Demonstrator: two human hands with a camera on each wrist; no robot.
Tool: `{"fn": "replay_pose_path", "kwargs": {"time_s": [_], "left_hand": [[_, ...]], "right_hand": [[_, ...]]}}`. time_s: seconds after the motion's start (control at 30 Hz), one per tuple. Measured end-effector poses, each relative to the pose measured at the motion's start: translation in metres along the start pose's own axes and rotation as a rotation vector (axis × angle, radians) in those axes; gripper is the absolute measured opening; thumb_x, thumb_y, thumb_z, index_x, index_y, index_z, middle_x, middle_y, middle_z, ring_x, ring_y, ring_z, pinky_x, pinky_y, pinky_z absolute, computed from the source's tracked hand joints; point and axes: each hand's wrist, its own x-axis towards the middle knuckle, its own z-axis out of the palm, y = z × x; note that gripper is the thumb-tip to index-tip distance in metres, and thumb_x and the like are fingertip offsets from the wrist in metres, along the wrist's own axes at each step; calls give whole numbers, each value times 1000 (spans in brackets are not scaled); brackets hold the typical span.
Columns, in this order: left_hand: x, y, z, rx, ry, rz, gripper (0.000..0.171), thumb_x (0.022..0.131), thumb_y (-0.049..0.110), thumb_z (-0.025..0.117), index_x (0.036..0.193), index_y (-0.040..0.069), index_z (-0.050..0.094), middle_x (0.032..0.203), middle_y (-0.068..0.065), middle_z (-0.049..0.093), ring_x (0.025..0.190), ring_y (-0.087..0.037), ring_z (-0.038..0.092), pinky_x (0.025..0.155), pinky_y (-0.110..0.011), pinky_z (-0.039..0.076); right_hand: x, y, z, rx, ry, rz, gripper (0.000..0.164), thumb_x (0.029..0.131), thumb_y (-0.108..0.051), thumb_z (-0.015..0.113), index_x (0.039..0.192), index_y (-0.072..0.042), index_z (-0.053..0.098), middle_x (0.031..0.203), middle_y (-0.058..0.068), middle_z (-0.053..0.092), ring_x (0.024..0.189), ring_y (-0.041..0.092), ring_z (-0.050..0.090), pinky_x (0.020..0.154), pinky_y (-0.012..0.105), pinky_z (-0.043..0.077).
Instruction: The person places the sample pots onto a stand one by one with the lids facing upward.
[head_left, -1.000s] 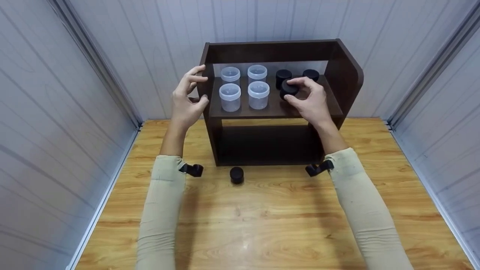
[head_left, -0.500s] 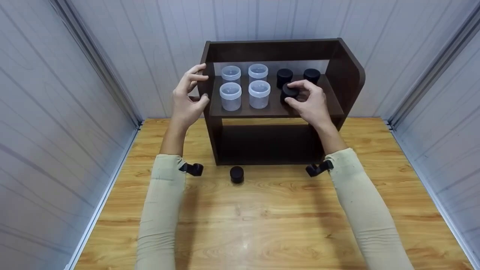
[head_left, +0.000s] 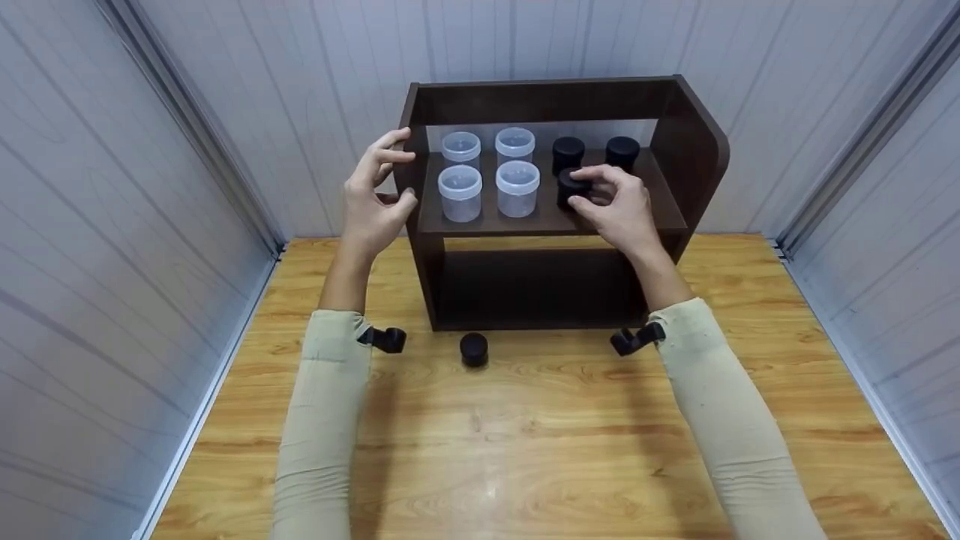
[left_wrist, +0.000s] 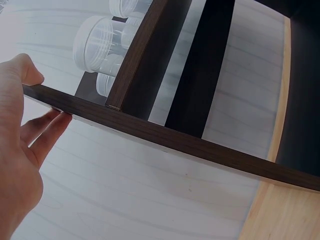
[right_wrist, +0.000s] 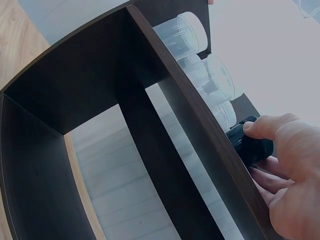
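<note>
My right hand [head_left: 622, 206] pinches a small black lidded jar [head_left: 571, 193] between thumb and fingers. That jar sits at the front of the dark brown shelf's upper board, right of the clear cups, and my fingers hide part of it. Two more black jars [head_left: 568, 154] stand behind it. My left hand [head_left: 375, 199] holds the shelf's left side panel [left_wrist: 150, 129], thumb on one face and fingers on the other. Four-square on the board's left half stand several clear plastic cups [head_left: 517, 191], their rims up.
Another black jar [head_left: 474, 350] stands on the wood-grain surface [head_left: 495, 450], just before the shelf's lower front edge. The shelf's lower compartment [head_left: 532, 289] lies under the upper board. Pale panelled walls [head_left: 862, 187] rise behind and on both sides.
The black jar in my right hand has shifted slightly left and down, and it now looks more upright on the board. My left hand keeps its place on the side panel.
</note>
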Motion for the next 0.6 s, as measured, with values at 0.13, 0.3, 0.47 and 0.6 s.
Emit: {"fn": "replay_pose_path", "kwargs": {"time_s": [0.13,0.3,0.47,0.6], "left_hand": [[0,0,0,2,-2,-1,40,89,-11,62,128,-6,69,164,-17,63,153,-24,61,72,-15,63],[-1,0,0,0,-8,-8,40,90,-11,62,129,-6,68,165,-17,63,154,-26,61,74,-17,65],[0,1,0,-8,-2,-12,39,89,-11,62,128,-7,68,164,-17,63,154,-24,61,80,-19,66],[0,0,0,-15,4,-11,39,88,-10,61,127,-7,69,163,-18,64,153,-24,61,83,-20,67]], "right_hand": [[0,0,0,4,-4,1,37,99,2,79,136,4,76,147,21,71,137,31,73,108,26,63],[-5,-3,-3,7,1,-5,40,99,0,80,138,3,76,155,21,67,143,31,70,114,38,63],[-12,-7,-5,-3,-6,-8,42,99,-3,81,141,0,75,163,24,60,151,35,64,118,57,59],[-15,-10,-9,-8,-9,-4,45,100,-4,81,144,-1,74,168,25,54,155,37,60,119,58,59]]}}
